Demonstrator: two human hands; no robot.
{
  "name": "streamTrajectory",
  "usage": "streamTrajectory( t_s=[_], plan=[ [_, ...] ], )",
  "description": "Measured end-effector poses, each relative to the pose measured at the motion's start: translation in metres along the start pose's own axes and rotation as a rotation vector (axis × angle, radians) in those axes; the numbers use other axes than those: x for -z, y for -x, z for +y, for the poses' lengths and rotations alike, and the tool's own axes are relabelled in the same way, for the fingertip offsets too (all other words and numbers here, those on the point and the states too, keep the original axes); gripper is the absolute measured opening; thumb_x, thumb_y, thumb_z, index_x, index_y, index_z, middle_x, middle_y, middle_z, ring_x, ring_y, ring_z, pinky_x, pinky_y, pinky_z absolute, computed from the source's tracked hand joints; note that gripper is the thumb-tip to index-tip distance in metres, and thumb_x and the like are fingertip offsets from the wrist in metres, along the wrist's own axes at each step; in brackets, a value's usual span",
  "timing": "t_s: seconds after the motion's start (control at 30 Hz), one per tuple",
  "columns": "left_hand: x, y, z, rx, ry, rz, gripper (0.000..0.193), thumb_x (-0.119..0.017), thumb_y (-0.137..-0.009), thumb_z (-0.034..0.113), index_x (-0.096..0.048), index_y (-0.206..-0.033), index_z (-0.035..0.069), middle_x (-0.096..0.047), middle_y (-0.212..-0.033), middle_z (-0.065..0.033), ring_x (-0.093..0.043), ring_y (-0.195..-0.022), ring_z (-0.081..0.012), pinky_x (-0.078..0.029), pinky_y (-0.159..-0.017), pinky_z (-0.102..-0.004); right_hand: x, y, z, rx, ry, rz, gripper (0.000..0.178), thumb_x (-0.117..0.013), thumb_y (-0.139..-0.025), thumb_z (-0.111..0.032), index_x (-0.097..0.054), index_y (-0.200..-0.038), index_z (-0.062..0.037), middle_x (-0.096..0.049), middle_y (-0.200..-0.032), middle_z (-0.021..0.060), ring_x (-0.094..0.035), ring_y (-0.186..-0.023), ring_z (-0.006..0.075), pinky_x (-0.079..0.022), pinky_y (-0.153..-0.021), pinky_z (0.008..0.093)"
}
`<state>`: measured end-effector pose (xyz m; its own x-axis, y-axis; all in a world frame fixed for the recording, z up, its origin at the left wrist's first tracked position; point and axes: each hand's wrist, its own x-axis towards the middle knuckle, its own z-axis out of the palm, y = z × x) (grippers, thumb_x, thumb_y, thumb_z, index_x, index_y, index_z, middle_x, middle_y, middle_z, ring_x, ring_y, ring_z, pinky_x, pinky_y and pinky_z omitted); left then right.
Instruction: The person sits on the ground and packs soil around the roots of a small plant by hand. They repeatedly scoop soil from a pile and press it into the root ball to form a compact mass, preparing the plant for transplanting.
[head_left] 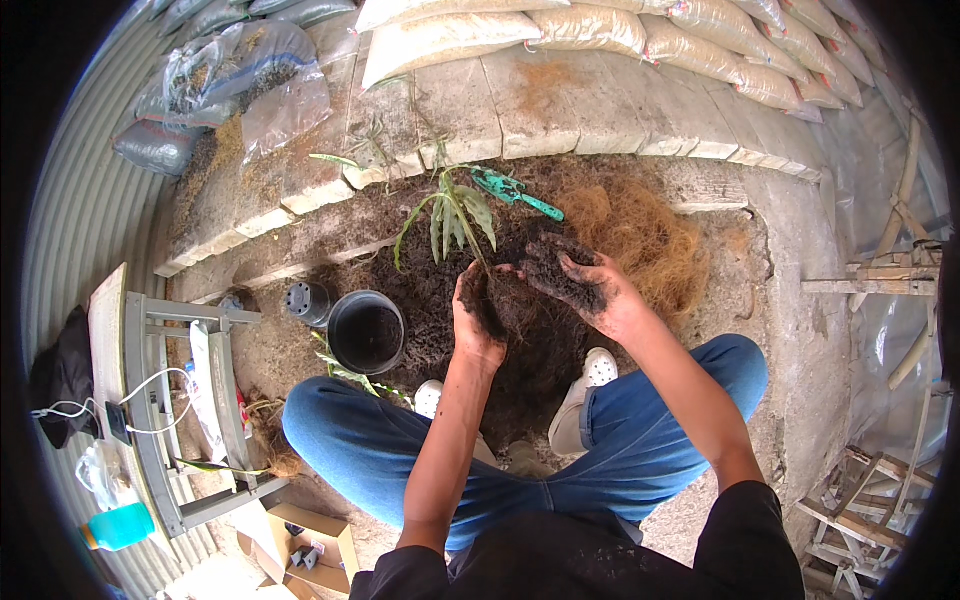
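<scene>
A leafy green plant [450,215] stands upright with its stem leaning a little left. My left hand [478,318] is closed around the base of its stem and roots, with dark soil caked on the palm. To the right, my right hand [592,288] is turned partly up, its fingers stretched apart and coated in soil, near the loose roots [518,305]. Whether a loose clump lies on those fingers is hard to tell. Below both hands spreads a heap of dark soil [425,295]. A green hand trowel [518,192] rests on the heap's far side.
Brown coir fibre [655,245] lies right of the soil. A black pot [367,333] and a smaller pot [308,302] stand left, near cut leaves [345,373]. Stacked sacks [590,30] line the back. A grey-framed stool [150,400] and open cardboard box [325,540] are at left.
</scene>
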<state>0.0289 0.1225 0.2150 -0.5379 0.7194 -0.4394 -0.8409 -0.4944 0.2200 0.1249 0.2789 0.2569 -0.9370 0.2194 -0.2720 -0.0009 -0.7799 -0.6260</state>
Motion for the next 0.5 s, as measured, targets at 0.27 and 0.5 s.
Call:
streamTrajectory(
  t_s=[0.27,0.5],
  plan=[
    [0.0055,-0.0044,0.0016,-0.007,0.029,-0.003,0.039,-0.044,-0.095,0.036,-0.062,-0.094,0.002,-0.065,-0.091,-0.0171,-0.062,-0.085,-0.0310,-0.053,-0.078,-0.0416,-0.0005,0.0016,-0.0058,-0.099,-0.304,-0.085,0.049,-0.049,-0.092,-0.015,-0.042,-0.135,0.0085,-0.051,-0.134,0.0254,-0.051,-0.123,0.0423,-0.038,-0.111,0.0506],
    [0.0030,-0.0006,0.0042,0.021,0.003,-0.025,0.040,-0.045,-0.094,0.038,-0.063,-0.095,0.002,-0.065,-0.092,-0.0164,-0.062,-0.085,-0.0311,-0.052,-0.078,-0.0419,-0.0036,0.0001,-0.0046,-0.044,-0.088,-0.065,0.045,-0.057,-0.089,-0.002,-0.045,-0.131,0.0050,-0.056,-0.129,0.0193,-0.056,-0.119,0.0342,-0.046,-0.105,0.0462]
  ],
)
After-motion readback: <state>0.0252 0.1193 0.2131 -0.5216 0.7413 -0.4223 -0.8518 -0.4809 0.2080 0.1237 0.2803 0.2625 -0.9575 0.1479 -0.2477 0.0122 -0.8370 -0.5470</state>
